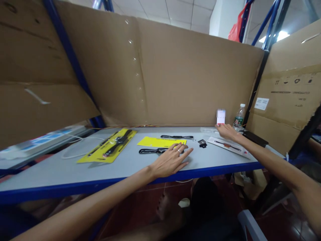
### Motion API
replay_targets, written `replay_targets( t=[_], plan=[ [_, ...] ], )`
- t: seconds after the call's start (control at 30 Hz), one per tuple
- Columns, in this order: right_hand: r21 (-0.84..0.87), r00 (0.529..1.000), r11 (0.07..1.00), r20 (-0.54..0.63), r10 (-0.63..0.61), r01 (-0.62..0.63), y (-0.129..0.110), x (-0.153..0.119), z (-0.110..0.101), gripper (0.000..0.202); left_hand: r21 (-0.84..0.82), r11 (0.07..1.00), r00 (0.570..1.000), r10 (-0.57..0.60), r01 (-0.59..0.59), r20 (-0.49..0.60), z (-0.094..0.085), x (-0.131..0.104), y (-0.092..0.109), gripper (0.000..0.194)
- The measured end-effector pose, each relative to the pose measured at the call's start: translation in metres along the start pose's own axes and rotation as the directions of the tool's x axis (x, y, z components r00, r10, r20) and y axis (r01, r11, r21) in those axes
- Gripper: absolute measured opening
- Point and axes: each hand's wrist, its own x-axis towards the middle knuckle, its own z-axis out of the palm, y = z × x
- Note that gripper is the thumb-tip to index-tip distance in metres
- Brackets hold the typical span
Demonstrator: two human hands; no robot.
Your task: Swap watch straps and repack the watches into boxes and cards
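Observation:
My left hand [172, 159], a ring on one finger, is spread over the front of the table, partly covering a black-handled tool [147, 151]. Just behind it lies a yellow card [150, 142], with another slim black tool [177, 136] beyond. My right hand [225, 131] reaches to the lower edge of an upright phone [221, 117] with a lit screen; whether its fingers grip anything is unclear. Small black parts [202, 144] sit between the hands. A white printed sheet [227, 147] showing a tool lies below my right hand.
On the left is a yellow package [109, 147] with black tools, near a white cable [65, 152]. A water bottle [239, 117] and a dark flat object [255, 138] stand at the right. Cardboard walls [195, 80] enclose the grey table [67, 170].

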Motion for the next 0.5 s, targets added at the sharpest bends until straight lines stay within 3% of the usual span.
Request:
replay_targets(
  t=[0.13, 0.3, 0.5],
  plan=[
    [0.037, 0.996, 0.999, -0.080, -0.036, 0.039, -0.035, 0.037, -0.003, 0.052, -0.005, 1.000, 1.000, -0.008, 0.009, 0.019, -0.003, 0.001, 0.001, 0.053],
    [0.068, 0.987, 0.993, -0.138, -0.084, 0.094, -0.084, 0.088, 0.009, 0.057, 0.012, 1.000, 0.999, 0.005, -0.005, 0.032, -0.004, 0.000, 0.004, 0.051],
    [0.103, 0.982, 0.979, -0.082, -0.168, 0.176, -0.099, 0.124, 0.021, 0.045, 0.032, 0.999, 0.998, -0.010, 0.008, 0.068, -0.006, 0.002, 0.005, 0.052]
  ],
)
